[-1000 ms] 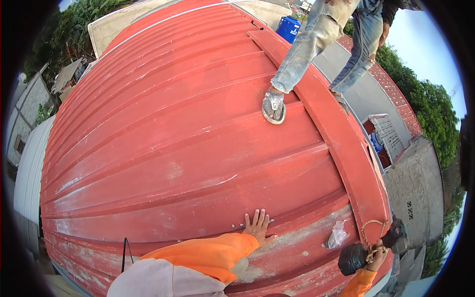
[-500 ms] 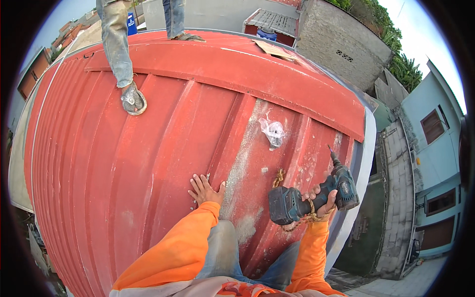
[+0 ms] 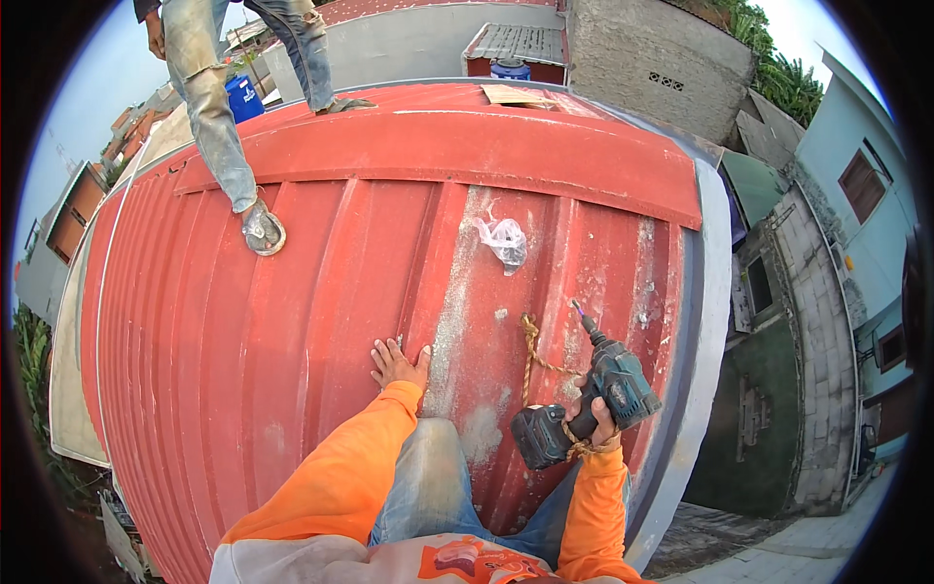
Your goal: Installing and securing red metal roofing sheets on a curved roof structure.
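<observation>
My right hand (image 3: 595, 414) is wrapped round the handle of a dark teal cordless drill (image 3: 623, 382), whose bit points away from me, up the roof. A brown rope (image 3: 530, 360) is tied at the drill's grip and trails over the sheet beside the battery. Pressed flat with fingers spread, my left hand (image 3: 399, 366) rests on the red metal roof (image 3: 360, 282). Farther up, between two ribs, lies a clear plastic bag (image 3: 503, 241) with something dark inside that I cannot make out.
Another person in torn jeans (image 3: 216, 136) stands at the far left, one foot on the ridge cap (image 3: 438, 146). The roof ends at a grey-white edge (image 3: 696, 389) on my right, with a drop to an alley. Blue barrels (image 3: 510, 69) stand beyond the ridge.
The drill in my right hand has moved left and its bit now tilts leftward. More of the rope shows. My view has shifted; my left hand stays on the roof.
</observation>
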The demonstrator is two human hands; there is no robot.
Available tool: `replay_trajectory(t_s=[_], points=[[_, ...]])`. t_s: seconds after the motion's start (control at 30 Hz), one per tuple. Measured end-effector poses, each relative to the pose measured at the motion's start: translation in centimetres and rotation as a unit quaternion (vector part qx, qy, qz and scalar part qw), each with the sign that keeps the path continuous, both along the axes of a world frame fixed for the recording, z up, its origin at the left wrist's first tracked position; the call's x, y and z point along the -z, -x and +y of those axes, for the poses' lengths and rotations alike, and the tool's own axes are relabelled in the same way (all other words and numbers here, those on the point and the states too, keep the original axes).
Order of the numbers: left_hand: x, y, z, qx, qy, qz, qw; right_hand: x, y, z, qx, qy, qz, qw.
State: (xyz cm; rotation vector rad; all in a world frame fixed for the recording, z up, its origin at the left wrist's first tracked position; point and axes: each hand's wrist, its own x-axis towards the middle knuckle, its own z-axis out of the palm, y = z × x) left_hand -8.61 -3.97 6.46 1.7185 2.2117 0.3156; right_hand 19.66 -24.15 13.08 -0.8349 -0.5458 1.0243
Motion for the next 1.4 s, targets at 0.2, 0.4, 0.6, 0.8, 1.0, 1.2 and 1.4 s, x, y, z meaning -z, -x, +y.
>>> replay_trajectory(t_s=[0.2,0.4,0.6,0.8,1.0,1.2,1.4], points=[[-4.8,-5.3,4.7,0.081,-0.131,-0.053,0.987,3.0,-2.6,-0.8,-0.009,-0.054,0.071,0.996],[-10.6,-17.4,14.9,0.326,-0.306,-0.276,0.851,1.4,-1.9,-1.3,-0.017,-0.044,0.070,0.996],[-3.9,-14.9,23.0,0.406,-0.025,0.078,0.910,1.7,-0.5,-0.1,-0.055,-0.050,0.077,0.994],[-4.6,-18.4,13.4,0.227,-0.122,-0.234,0.937,2.5,-3.1,-1.8,-0.016,-0.039,0.082,0.996],[-0.7,-13.6,18.1,-0.029,-0.214,-0.431,0.876,2.1,-1.8,-0.7,-0.047,-0.049,0.115,0.991],[-3.4,-15.2,17.1,0.225,-0.272,-0.205,0.913,3.4,-2.7,-1.2,-0.006,-0.053,0.059,0.997],[-3.7,-15.1,17.8,0.144,-0.154,-0.156,0.965,1.9,-2.0,-0.9,-0.007,-0.057,0.059,0.997]])
